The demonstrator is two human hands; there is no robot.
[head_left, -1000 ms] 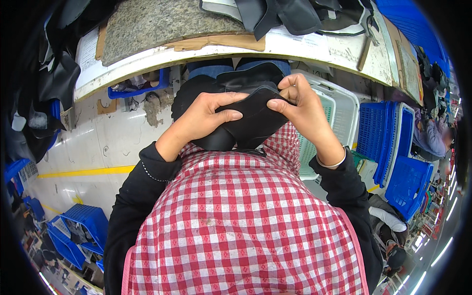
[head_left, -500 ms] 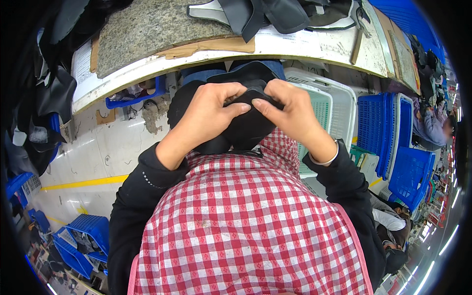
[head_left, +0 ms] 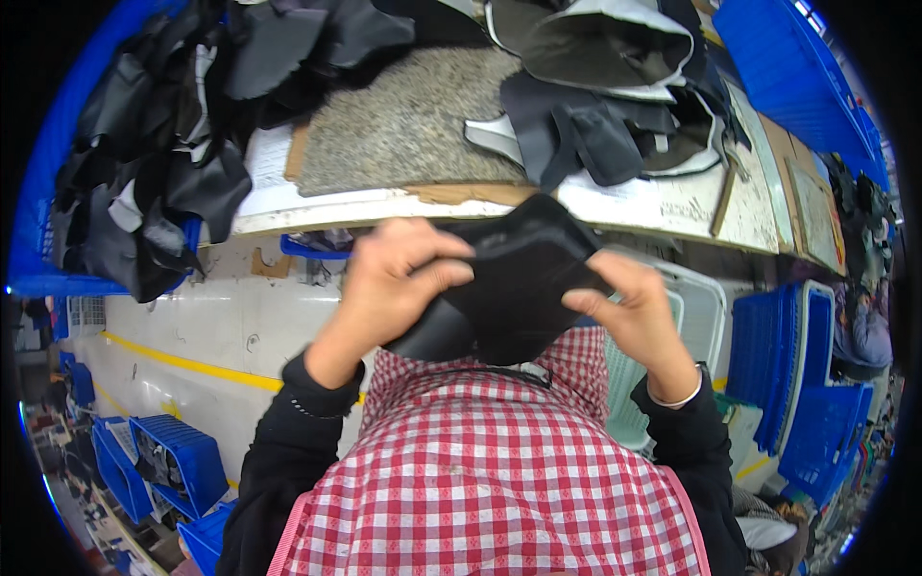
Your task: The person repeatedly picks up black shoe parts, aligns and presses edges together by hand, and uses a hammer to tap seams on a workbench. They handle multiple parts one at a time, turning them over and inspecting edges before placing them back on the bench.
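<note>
In front of my checked apron, a black leather piece (head_left: 519, 288) is stretched between my two hands, its top edge curved and bent back. On its left, my left hand (head_left: 396, 280) is closed, thumb and fingers pinching its edge, a little smeared by motion. At the right edge, my right hand (head_left: 629, 302) grips it between thumb and fingers. Beyond them stands the white workbench (head_left: 663, 204) with a speckled stone slab (head_left: 399, 120) on it. Black leather parts with pale lining (head_left: 595, 125) lie to the slab's right.
A blue bin (head_left: 82, 278) heaped with black leather pieces (head_left: 206, 187) stands at the far left. A tool with a wooden handle (head_left: 722, 206) lies on the bench's right part. Below it are a white basket (head_left: 706, 302) and stacked blue crates (head_left: 764, 355). More blue crates (head_left: 178, 466) are at lower left.
My hands have moved farther apart, and the leather piece is now spread out between them, higher above my lap. The view has tipped up, showing more of the bench and the leather heap.
</note>
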